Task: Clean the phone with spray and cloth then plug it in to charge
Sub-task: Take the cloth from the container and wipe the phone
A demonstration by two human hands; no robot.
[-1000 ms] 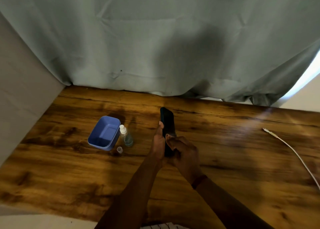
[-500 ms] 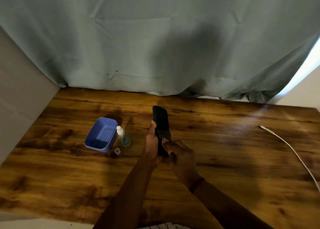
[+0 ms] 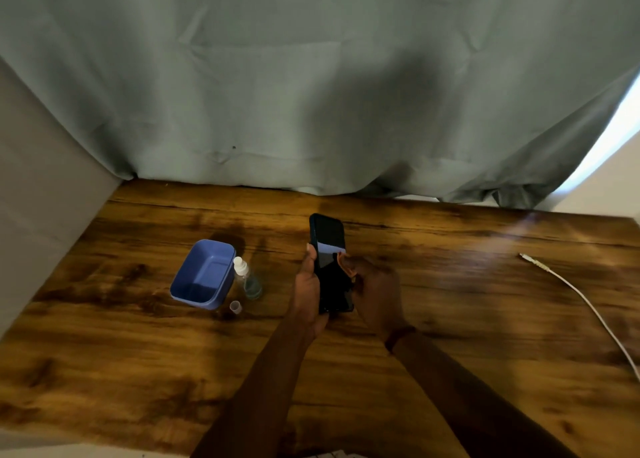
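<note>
We hold the phone up off the tabletop, screen towards us. Our left hand grips its left edge and lower half, thumb along the side. That leaves the glass free to be rubbed and braces it against pressure from the other side. Our right hand pinches a small orange cloth and presses it to the right edge of the screen, about halfway up. Most of the cloth is hidden under the fingers. We judge this to be the wiping step, with charging yet to come.

The spray bottle stands upright just beside the blue tub, its cap off and lying close in front. Both sit a short reach to our left, handy if the screen needs another mist.

The charging cable lies well apart on the right of the tabletop, plug end pointing inward and touching nothing. That likely keeps it clear of any spray and ready to pick up once the phone is dry. A grey-green curtain hangs behind the far edge.
</note>
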